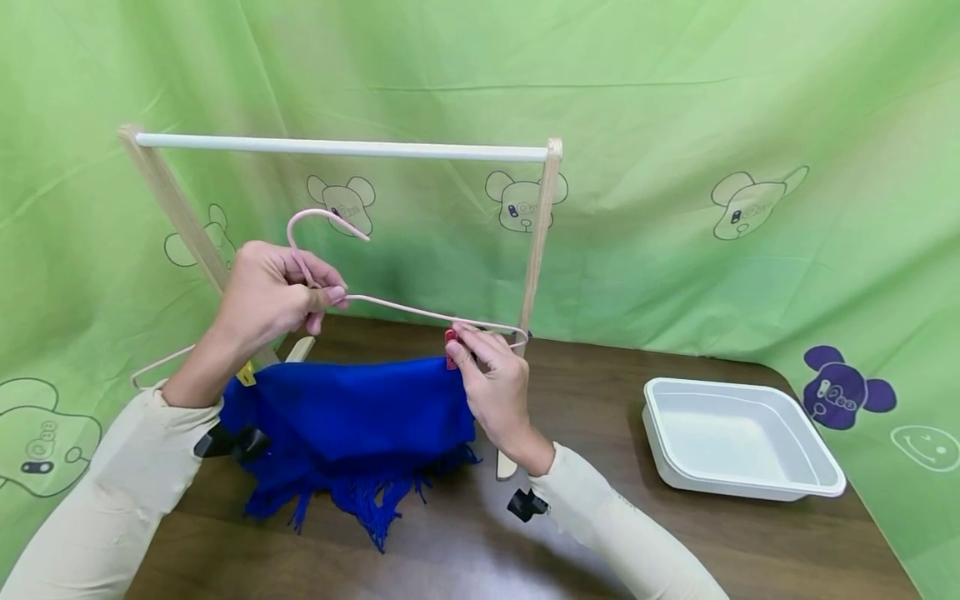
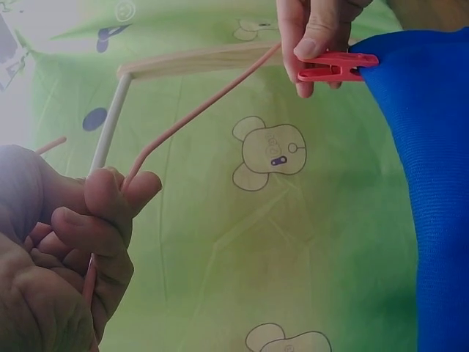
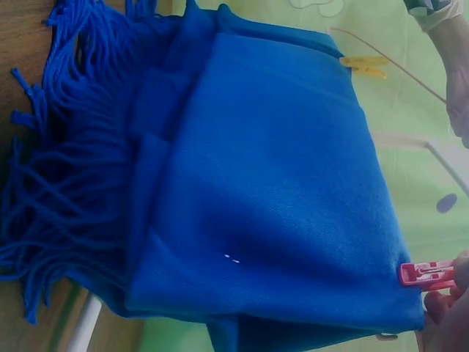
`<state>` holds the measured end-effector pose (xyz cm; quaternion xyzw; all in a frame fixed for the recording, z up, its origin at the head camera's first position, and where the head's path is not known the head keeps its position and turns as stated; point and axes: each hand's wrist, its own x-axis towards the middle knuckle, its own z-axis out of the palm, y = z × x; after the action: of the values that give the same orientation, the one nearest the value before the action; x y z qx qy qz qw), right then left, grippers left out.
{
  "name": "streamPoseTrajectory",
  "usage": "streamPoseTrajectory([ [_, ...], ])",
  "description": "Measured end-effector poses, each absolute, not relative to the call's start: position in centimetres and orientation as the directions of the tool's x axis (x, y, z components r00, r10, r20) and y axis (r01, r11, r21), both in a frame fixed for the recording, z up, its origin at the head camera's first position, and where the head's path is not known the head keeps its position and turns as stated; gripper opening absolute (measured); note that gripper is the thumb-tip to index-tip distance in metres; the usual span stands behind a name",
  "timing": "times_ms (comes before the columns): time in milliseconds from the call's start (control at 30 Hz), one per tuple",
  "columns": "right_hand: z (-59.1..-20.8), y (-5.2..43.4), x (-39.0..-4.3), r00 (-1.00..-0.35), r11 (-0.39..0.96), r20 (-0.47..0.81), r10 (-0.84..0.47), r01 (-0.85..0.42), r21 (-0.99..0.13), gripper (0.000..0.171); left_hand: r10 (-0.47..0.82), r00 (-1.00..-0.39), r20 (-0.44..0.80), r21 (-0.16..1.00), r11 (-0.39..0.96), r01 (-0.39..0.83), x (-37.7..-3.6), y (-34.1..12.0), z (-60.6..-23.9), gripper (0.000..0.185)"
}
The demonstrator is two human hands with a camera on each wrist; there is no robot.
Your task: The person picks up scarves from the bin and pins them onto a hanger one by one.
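Fingers [image 2: 311, 44] pinching red peg [image 2: 335, 67], scarf [image 1: 352, 417] edge

The blue scarf [image 1: 352, 417] hides the pink hanger's [image 1: 405, 310] lower bar. In the right wrist view the right hand [image 3: 447, 315] is cut off at the frame's edge.

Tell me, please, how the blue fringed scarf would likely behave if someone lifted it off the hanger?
The blue scarf would probably go limp: it drapes in soft folds from the pink hanger. Its fringe would likely dangle and might snag. It looks fairly light, since a small red clip seems to hold it.
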<state>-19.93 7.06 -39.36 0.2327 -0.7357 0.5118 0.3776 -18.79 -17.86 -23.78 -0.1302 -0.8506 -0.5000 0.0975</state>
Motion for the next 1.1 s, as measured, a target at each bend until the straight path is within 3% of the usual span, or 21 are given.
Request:
streamPoseTrajectory([
  [400, -39.7, 7.9, -18.8, -0.578, 0.302, 0.816, 0.012, -0.776, -0.555, 0.031, 0.118, -0.942, 0.315, 0.828, 0.451, 0.333, -19.1, -18.7, -23.6, 0.011],
  [767, -40.9, 9.7, -18.1, -0.510, 0.284, 0.860, -0.004, -0.825, -0.488, 0.023, 0.100, -0.945, 0.312, 0.818, 0.477, 0.321, -19.3, -19.5, -23.3, 0.008],
  [933, -42.1, 10.9, -18.0, -0.533, 0.298, 0.846, 0.000, -0.808, -0.509, 0.021, 0.086, -0.944, 0.318, 0.820, 0.476, 0.319, -19.4, -19.9, -23.1, 0.003],
  [1100, -43.5, 12.1, -18.1, -0.549, 0.318, 0.836, 0.023, -0.789, -0.527, 0.022, 0.077, -0.944, 0.321, 0.825, 0.467, 0.319, -19.5, -20.3, -23.0, 0.020],
])
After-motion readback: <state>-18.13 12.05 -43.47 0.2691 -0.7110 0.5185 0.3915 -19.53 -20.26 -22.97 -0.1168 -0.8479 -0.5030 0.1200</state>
